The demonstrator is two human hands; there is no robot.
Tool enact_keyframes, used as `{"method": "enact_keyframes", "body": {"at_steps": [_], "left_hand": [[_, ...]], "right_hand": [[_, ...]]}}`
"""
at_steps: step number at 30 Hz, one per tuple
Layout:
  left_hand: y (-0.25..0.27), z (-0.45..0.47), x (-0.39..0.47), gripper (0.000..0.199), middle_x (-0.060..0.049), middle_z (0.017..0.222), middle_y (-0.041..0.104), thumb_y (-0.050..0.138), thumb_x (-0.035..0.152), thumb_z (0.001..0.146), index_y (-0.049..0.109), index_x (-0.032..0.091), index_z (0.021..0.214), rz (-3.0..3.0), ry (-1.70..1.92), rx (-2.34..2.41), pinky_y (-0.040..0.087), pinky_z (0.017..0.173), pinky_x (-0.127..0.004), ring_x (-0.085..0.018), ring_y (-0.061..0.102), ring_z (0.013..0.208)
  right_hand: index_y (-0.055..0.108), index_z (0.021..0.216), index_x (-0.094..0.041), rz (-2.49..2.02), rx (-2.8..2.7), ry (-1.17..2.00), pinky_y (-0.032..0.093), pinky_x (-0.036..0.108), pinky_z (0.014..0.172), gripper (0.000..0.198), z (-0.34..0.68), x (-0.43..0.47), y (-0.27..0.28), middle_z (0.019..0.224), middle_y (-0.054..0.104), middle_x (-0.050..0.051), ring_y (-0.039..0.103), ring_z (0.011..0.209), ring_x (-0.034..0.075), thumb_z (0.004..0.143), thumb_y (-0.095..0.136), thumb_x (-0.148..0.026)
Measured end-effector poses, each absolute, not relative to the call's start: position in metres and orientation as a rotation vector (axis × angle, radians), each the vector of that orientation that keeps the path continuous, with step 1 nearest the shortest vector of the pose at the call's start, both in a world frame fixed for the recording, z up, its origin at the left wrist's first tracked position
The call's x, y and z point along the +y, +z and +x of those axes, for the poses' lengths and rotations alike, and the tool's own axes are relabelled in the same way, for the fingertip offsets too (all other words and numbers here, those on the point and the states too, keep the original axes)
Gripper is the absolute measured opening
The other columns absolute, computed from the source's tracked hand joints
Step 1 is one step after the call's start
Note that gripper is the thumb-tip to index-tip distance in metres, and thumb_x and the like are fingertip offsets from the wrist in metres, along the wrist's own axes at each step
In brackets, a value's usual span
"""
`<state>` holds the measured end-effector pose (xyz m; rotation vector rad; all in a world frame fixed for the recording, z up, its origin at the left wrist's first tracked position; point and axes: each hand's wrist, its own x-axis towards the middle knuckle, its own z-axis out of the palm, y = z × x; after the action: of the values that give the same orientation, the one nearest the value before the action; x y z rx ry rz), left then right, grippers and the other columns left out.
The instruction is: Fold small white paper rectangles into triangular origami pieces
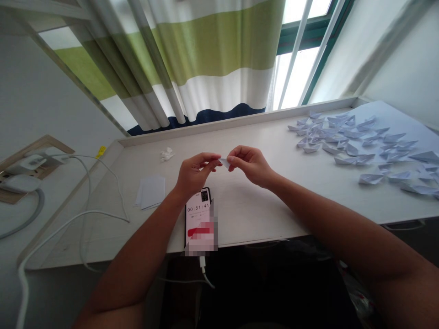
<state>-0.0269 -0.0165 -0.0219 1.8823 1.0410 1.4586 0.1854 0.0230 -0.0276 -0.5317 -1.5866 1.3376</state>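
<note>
Between my two hands is a small folded piece of white paper [225, 162], raised a little over the white table [254, 214]. My left hand [197, 171] pinches its left end between thumb and fingers. At the other end, my right hand [249, 163] grips it the same way. The fingers cover much of the paper, so its full folded shape is hidden. Many folded paper boats [343, 132] lie spread over the right side of the table. To the left of my left forearm rests a small stack of white paper sheets [151, 193].
A phone [198, 219] showing a timer lies at the front edge, a white charging cable [203, 265] plugged in below. Crumpled paper [167, 154] sits toward the back left. Cables [85, 212] run from wall plugs [25, 167] at left. A curtain [212, 50] hangs behind the table.
</note>
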Motion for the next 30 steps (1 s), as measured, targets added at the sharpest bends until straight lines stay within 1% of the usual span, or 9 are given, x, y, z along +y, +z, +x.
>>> {"method": "enact_keyframes", "body": {"at_steps": [6, 11, 18, 21, 24, 30], "left_hand": [[-0.0231, -0.0277, -0.0172, 0.025, -0.006, 0.095, 0.085, 0.087, 0.042, 0.090, 0.084, 0.021, 0.104, 1.841, 1.446, 1.000, 0.071, 0.075, -0.035, -0.022, 0.083, 0.086], [-0.0225, -0.0257, -0.0195, 0.030, -0.008, 0.102, 0.085, 0.091, 0.040, 0.086, 0.085, 0.022, 0.109, 1.827, 1.420, 1.031, 0.072, 0.080, -0.038, -0.024, 0.083, 0.093], [-0.0214, -0.0245, -0.0189, 0.026, -0.007, 0.100, 0.085, 0.094, 0.034, 0.082, 0.087, 0.022, 0.104, 1.787, 1.442, 1.011, 0.070, 0.074, -0.034, -0.022, 0.081, 0.092], [-0.0216, -0.0258, -0.0185, 0.024, -0.007, 0.100, 0.085, 0.093, 0.033, 0.083, 0.087, 0.022, 0.103, 1.780, 1.435, 1.012, 0.071, 0.075, -0.035, -0.022, 0.081, 0.091], [-0.0202, -0.0277, -0.0192, 0.021, -0.007, 0.098, 0.085, 0.091, 0.034, 0.083, 0.087, 0.023, 0.100, 1.792, 1.414, 1.030, 0.072, 0.075, -0.037, -0.023, 0.082, 0.090], [-0.0147, -0.0223, -0.0241, 0.013, -0.006, 0.089, 0.085, 0.087, 0.031, 0.083, 0.087, 0.022, 0.091, 1.729, 1.460, 1.051, 0.072, 0.070, -0.037, -0.022, 0.082, 0.082]], "right_hand": [[0.071, 0.091, -0.017, -0.520, -1.576, 1.414, 0.063, 0.032, 0.071, 0.038, 0.1859, 0.0225, -0.0271, 0.081, 0.074, 0.002, 0.073, 0.071, 0.014, 0.089, 0.087, -0.052], [0.069, 0.095, -0.019, -0.486, -1.518, 1.502, 0.067, 0.034, 0.073, 0.038, 0.1851, 0.0240, -0.0285, 0.084, 0.076, 0.001, 0.075, 0.072, 0.015, 0.091, 0.086, -0.053], [0.071, 0.098, -0.018, -0.482, -1.537, 1.472, 0.068, 0.033, 0.075, 0.039, 0.1839, 0.0205, -0.0267, 0.088, 0.076, 0.002, 0.076, 0.074, 0.015, 0.089, 0.088, -0.052], [0.072, 0.099, -0.018, -0.486, -1.552, 1.503, 0.069, 0.034, 0.077, 0.040, 0.1845, 0.0199, -0.0260, 0.090, 0.077, 0.002, 0.076, 0.075, 0.015, 0.090, 0.086, -0.054], [0.073, 0.100, -0.017, -0.468, -1.566, 1.509, 0.069, 0.034, 0.077, 0.039, 0.1846, 0.0196, -0.0260, 0.090, 0.078, 0.002, 0.077, 0.075, 0.014, 0.090, 0.086, -0.053], [0.076, 0.099, -0.017, -0.458, -1.574, 1.460, 0.069, 0.035, 0.077, 0.038, 0.1818, 0.0192, -0.0288, 0.088, 0.080, 0.004, 0.078, 0.076, 0.016, 0.088, 0.089, -0.050]]}}
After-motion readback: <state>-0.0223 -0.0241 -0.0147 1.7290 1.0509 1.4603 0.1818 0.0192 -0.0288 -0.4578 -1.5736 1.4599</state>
